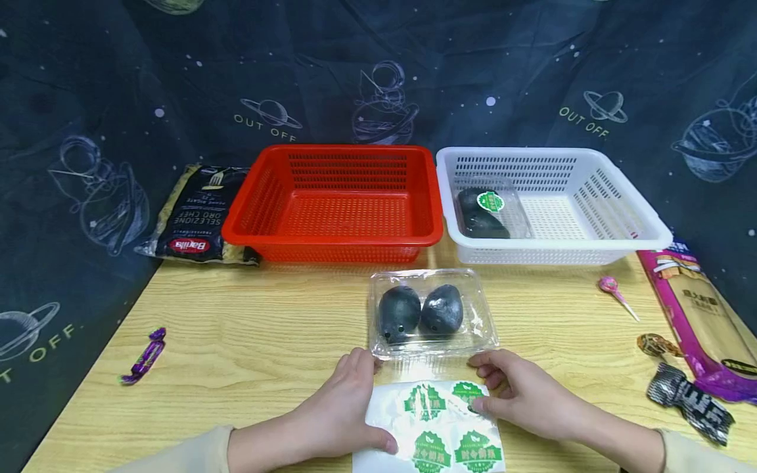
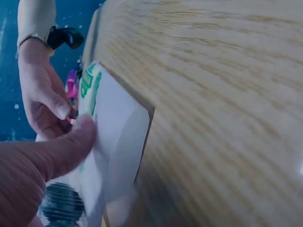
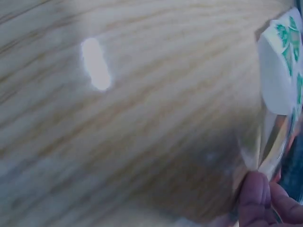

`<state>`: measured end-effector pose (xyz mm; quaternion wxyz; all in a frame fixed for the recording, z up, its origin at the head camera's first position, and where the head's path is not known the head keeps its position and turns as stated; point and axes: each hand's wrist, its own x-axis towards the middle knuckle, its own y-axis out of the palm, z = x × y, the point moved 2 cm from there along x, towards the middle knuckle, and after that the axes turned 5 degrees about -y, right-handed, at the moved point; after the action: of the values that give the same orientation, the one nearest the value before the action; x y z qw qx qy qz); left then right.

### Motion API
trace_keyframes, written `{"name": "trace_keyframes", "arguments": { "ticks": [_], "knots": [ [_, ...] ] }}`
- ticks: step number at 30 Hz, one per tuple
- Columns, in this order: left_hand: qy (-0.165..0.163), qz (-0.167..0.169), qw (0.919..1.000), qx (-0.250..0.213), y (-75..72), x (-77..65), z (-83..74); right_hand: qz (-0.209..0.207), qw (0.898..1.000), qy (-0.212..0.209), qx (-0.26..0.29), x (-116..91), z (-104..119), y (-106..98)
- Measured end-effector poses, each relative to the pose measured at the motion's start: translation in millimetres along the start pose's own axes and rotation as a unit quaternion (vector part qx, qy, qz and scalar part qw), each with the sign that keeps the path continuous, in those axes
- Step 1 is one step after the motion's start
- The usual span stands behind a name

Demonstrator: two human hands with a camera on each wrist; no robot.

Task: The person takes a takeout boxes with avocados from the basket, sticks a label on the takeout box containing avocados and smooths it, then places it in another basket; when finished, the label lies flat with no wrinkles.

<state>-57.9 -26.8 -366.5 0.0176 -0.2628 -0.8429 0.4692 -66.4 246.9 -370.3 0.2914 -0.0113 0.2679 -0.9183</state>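
A clear plastic clamshell [image 1: 478, 322] with two dark, avocado-shaped fruits [image 1: 399, 312] sits in the middle of the table. Just in front lies a white sheet of green round fruit labels [image 1: 390, 410]. My left hand [image 1: 337, 410] touches the clamshell's front left corner with its fingertips, while its straight thumb overlaps the sheet's left edge. At the front right corner are the loosely bent fingers of my right hand [image 1: 526, 391]; its thumb overlaps a label. In the left wrist view the sheet [image 2: 125, 113] bends beside my thumb. The right wrist view has my fingertips [image 3: 255, 189] against clear plastic.
A red basket [image 1: 331, 249] and a white basket [image 1: 532, 253] stand behind; the white one holds a labelled fruit pack [image 1: 487, 210]. A pasta bag [image 1: 201, 213] and purple candy [image 1: 144, 357] are left. Right are a lollipop [image 1: 618, 295], wrapped sweets [image 1: 688, 401] and a pink-edged package [image 1: 704, 315].
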Motion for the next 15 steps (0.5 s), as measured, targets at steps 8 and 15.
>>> {"name": "trace_keyframes", "arguments": {
  "ticks": [8,15],
  "knots": [
    [-0.001,0.010,0.9996,-0.028,5.3,2.5,3.0,-0.023,0.992,-0.035,-0.121,1.3,2.5,13.6],
    [0.012,0.079,0.9803,-0.180,5.8,4.3,6.9,-0.023,0.988,-0.057,-0.143,2.2,4.8,14.4]
  ]
}}
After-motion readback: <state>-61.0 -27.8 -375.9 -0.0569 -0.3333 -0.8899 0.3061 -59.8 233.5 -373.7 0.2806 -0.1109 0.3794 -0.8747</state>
